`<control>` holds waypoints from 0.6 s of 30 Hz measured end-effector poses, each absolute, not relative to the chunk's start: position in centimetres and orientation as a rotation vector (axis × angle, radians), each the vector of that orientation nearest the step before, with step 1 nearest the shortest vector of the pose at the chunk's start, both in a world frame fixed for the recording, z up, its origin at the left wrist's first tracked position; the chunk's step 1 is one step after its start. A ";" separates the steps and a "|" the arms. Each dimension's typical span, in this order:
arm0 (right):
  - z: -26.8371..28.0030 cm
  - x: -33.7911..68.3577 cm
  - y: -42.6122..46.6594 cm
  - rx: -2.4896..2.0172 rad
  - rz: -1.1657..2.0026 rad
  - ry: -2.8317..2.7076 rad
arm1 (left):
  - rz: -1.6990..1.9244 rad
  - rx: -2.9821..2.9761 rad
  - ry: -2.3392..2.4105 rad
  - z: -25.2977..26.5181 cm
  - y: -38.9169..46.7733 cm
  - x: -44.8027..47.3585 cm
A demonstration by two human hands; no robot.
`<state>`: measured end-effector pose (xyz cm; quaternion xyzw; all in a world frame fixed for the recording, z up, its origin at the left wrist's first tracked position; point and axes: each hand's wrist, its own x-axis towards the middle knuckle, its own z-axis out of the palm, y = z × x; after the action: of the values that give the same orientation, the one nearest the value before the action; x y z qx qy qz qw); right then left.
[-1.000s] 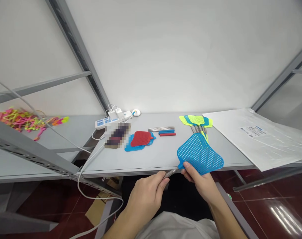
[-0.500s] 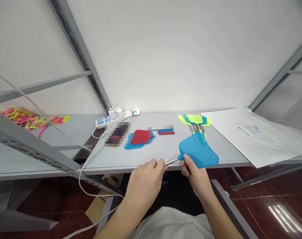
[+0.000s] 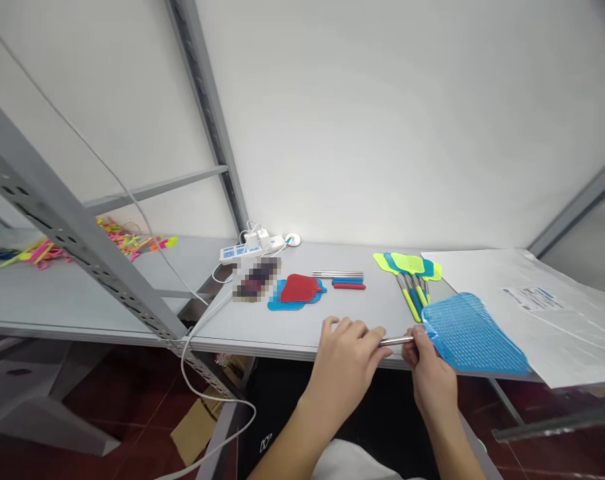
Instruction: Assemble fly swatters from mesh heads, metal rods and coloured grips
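Both my hands grip a blue fly swatter [image 3: 475,333] at the shelf's front edge. My left hand [image 3: 345,357] is wrapped round its handle end, with a length of metal rod showing between the hands. My right hand [image 3: 432,370] pinches the rod where it meets the mesh head, which points right. Beyond lie finished-looking swatters with yellow and blue heads [image 3: 407,262], their handles toward me. Further left are a red swatter head [image 3: 300,288] over blue swatter heads [image 3: 282,305], metal rods [image 3: 337,274], blue handle grips [image 3: 347,281] and a red handle grip [image 3: 349,287].
A white plastic package [image 3: 512,280] covers the shelf's right side. A power strip [image 3: 240,252] with plugs and white cables stands at the back left. A metal upright [image 3: 82,213] separates off colourful small plastic pieces [image 3: 132,243] on the left.
The view has shifted, so the shelf's contents appear further right or lower. The swatter's mesh head has turned to point more to the right and looks blurred; both hands keep their hold.
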<state>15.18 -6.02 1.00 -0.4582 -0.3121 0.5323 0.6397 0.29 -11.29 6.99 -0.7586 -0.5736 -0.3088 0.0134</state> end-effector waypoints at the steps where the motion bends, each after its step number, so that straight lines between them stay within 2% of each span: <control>1: 0.9 15.0 -6.1 -1.072 1.149 -0.697 | -1.146 -2.236 -1.831 6.1 -11.5 -0.5; 5: 1.7 13.6 -6.6 -0.918 1.200 -0.712 | -2.065 -1.752 -2.054 3.4 -11.7 -2.9; 8: 2.1 12.2 -7.9 -0.836 1.330 -0.674 | -2.648 -1.912 -2.017 2.2 -11.5 -1.8; 12: 1.1 10.4 -10.1 -0.985 1.367 -0.774 | -2.792 -2.184 -1.914 1.7 -11.8 1.9; 18: 1.6 10.9 -9.1 -0.891 1.283 -0.919 | -3.016 -1.854 -1.843 2.2 -11.8 0.1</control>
<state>10.86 -9.15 1.60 -0.3870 -0.3991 0.5572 0.6168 0.12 -11.78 2.18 -0.4232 -0.4208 -0.6884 -0.4122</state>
